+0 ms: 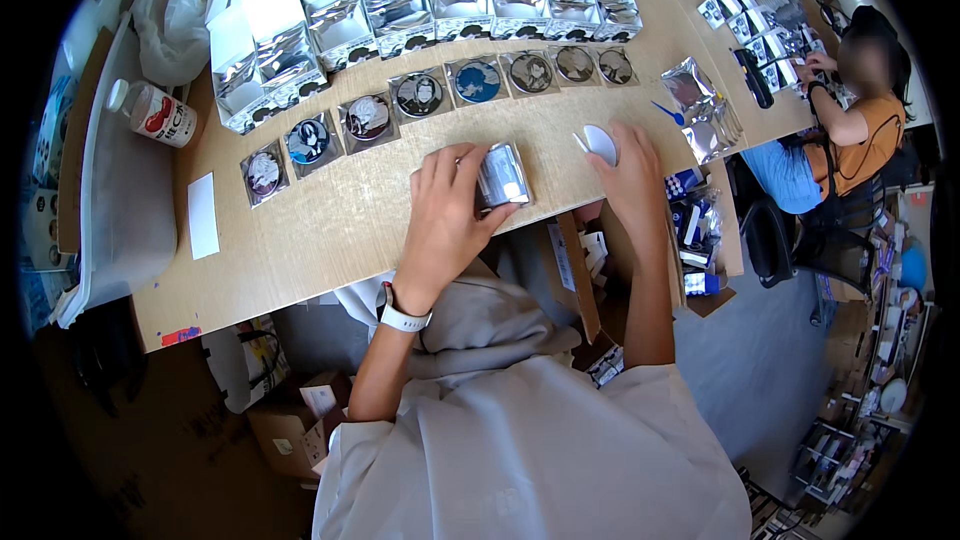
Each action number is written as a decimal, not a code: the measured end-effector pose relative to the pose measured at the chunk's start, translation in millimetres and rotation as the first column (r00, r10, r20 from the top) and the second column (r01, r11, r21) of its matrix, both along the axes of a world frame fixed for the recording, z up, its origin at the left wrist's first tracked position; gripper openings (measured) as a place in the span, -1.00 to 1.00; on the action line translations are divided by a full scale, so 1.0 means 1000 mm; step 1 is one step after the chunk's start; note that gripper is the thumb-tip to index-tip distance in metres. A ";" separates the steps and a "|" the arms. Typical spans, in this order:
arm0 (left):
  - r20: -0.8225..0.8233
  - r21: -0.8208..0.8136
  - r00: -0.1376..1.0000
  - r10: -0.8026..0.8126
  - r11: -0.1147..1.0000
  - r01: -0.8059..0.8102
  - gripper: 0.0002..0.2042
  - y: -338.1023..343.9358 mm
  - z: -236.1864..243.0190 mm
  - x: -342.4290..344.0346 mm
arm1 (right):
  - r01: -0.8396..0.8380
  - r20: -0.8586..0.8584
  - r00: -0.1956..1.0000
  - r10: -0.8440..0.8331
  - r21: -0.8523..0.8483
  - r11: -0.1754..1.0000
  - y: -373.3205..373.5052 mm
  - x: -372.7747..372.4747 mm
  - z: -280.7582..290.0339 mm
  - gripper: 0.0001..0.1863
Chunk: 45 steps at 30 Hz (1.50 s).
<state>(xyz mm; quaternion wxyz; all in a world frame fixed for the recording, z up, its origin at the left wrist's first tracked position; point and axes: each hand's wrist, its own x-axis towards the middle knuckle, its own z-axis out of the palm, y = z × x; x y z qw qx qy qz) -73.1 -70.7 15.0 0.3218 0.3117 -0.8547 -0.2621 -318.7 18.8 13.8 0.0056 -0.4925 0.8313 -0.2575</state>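
Observation:
My left hand [447, 202] is wrapped round a small stack of clear plastic sleeves [503, 176] near the table's front edge. To its right, my right hand [632, 172] pinches a white round disc [600, 144], tilted, with a thin white edge beside it; its other face is hidden. Beyond my hands runs a curved row of round picture badges in clear bags, among them a blue badge [478, 81] and a dark one [419, 95]. Behind the row stand several open white boxes [345, 55] filled with silvery packets [397, 2].
Silvery foil bags [702, 110] and a blue tool [668, 113] lie at the right. A white card [203, 216], a plastic jar [153, 114] and a clear bin [135, 200] are at the left. Below the table's edge is an open carton [572, 275]. Another person [850, 130] sits at the far right.

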 end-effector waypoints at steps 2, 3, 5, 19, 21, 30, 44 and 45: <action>-0.080 0.069 0.997 0.023 0.997 -0.018 -0.38 0.001 0.001 0.001 | 0.005 0.033 0.999 -0.004 -0.015 1.000 -0.002 -0.003 -0.002 -0.61; -0.118 0.105 0.992 0.042 0.994 -0.029 -0.40 0.001 0.002 0.002 | 0.002 0.049 0.999 -0.001 -0.022 1.000 -0.004 -0.004 -0.003 -0.63; -0.200 0.176 0.978 0.063 0.984 -0.028 -0.49 0.002 0.005 0.004 | -0.042 0.225 0.974 0.041 0.000 0.999 -0.006 -0.007 0.001 -0.70; -0.275 0.294 0.957 0.098 0.956 -0.014 -0.60 0.003 0.008 0.010 | -0.137 0.725 0.569 0.388 -0.381 0.914 0.019 0.095 0.068 -0.71; -0.268 0.266 0.958 0.098 0.964 -0.024 -0.55 0.003 0.006 0.010 | -0.119 0.719 0.604 0.344 -0.346 0.931 0.018 0.093 0.063 -0.73; -0.273 0.247 0.954 0.119 0.968 -0.050 -0.54 0.006 0.008 0.014 | -0.138 0.711 0.639 0.295 -0.272 0.952 0.023 0.095 0.072 -0.75; -0.215 -0.021 0.975 0.059 0.998 -0.065 -0.41 0.014 0.011 0.016 | -0.037 0.639 0.718 0.277 -0.362 0.932 0.009 0.098 0.060 -0.80; -0.200 -0.050 0.979 0.049 0.997 -0.061 -0.39 0.016 0.011 0.015 | -0.022 0.651 0.705 0.283 -0.379 0.925 0.006 0.097 0.056 -0.80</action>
